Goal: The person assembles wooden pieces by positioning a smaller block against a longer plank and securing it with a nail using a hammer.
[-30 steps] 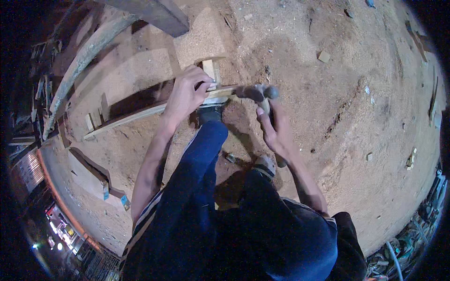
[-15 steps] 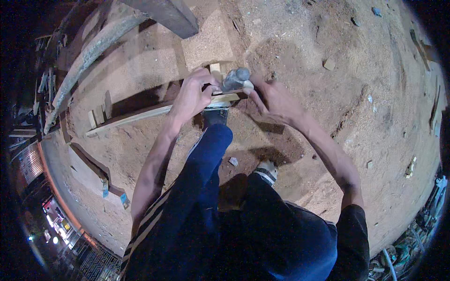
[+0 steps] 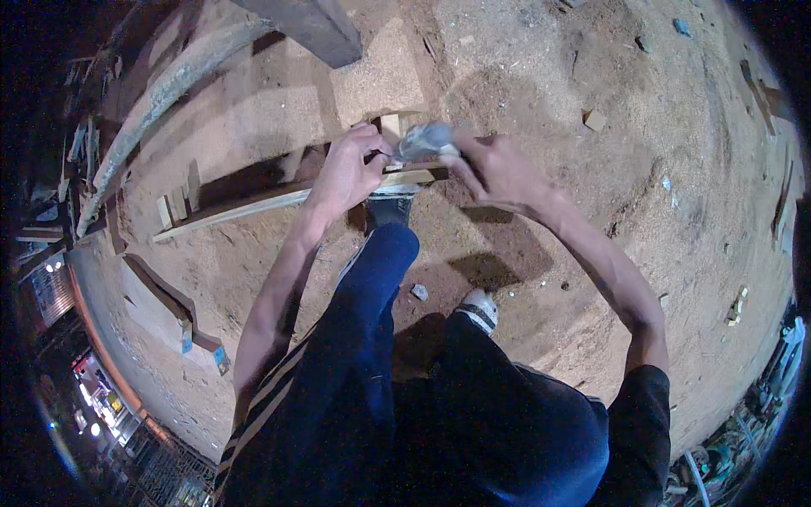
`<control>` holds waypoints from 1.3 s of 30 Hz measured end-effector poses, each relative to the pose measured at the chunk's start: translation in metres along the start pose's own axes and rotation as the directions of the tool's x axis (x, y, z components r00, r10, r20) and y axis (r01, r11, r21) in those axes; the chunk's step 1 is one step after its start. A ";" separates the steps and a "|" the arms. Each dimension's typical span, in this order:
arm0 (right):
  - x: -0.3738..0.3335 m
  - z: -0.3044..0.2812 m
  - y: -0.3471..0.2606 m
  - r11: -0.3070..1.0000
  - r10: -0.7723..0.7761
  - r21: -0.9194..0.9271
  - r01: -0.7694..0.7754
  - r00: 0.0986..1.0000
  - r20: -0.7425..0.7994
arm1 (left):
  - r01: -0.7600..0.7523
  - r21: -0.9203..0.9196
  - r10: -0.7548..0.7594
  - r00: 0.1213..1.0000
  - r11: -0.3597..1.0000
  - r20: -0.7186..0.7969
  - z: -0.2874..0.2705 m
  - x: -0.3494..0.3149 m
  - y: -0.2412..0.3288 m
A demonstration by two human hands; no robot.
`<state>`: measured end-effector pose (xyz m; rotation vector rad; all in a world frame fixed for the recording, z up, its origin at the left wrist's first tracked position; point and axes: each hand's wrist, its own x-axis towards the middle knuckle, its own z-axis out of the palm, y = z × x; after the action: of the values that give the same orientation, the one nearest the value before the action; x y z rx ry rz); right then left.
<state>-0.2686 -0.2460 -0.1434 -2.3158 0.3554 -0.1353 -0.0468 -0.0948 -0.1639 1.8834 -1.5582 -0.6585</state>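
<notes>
My left hand (image 3: 348,169) is closed in a pinch over the wooden frame. A thin, nail-like piece seems to be between its fingertips, too small to make out surely. My right hand (image 3: 498,169) is closed round a hammer, whose handle is mostly hidden by the fingers. The grey hammer head (image 3: 427,141), smeared by motion, is right beside my left fingertips. Below both hands lies a long pale wooden strip (image 3: 253,213), its right end over my left shoe (image 3: 389,211). A short upright-looking wood piece (image 3: 390,127) meets it from behind.
A thick dark beam (image 3: 308,29) and a curved pale log (image 3: 160,97) are at the far left. Boards (image 3: 160,296) lie on the left ground. Small wood scraps (image 3: 594,120) dot the sandy floor (image 3: 676,194). My right shoe (image 3: 479,309) stands nearer me.
The hammer head has swung a little down and to the left, and is now blurred. My right elbow has shifted slightly outward. My left hand stays nearly in place.
</notes>
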 end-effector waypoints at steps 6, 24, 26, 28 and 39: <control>-0.002 0.000 0.003 0.998 -0.020 0.050 0.024 0.996 -0.085 | 0.072 -0.035 -0.070 0.997 0.997 0.045 -0.007 0.001 0.012; 0.001 0.001 0.009 0.997 -0.029 0.071 0.027 0.999 0.023 | 0.210 -0.150 -0.188 0.971 0.966 0.145 -0.003 0.003 0.003; 0.000 0.006 0.016 0.991 -0.047 0.119 0.057 0.995 -0.084 | 0.239 -0.201 -0.204 0.963 0.950 0.177 -0.004 0.001 0.008; 0.002 0.004 0.020 0.994 -0.053 0.094 0.058 0.997 -0.049 | 0.247 -0.163 -0.220 0.961 0.955 0.167 -0.008 0.006 0.013; 0.008 0.017 0.038 0.987 -0.140 0.072 0.141 0.990 -0.011 | 0.198 -0.145 -0.172 0.969 0.969 0.177 -0.006 0.005 0.008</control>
<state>-0.2656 -0.2621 -0.1822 -2.2681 0.1866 -0.2213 -0.0474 -0.0995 -0.1542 1.9064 -1.3887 -1.0147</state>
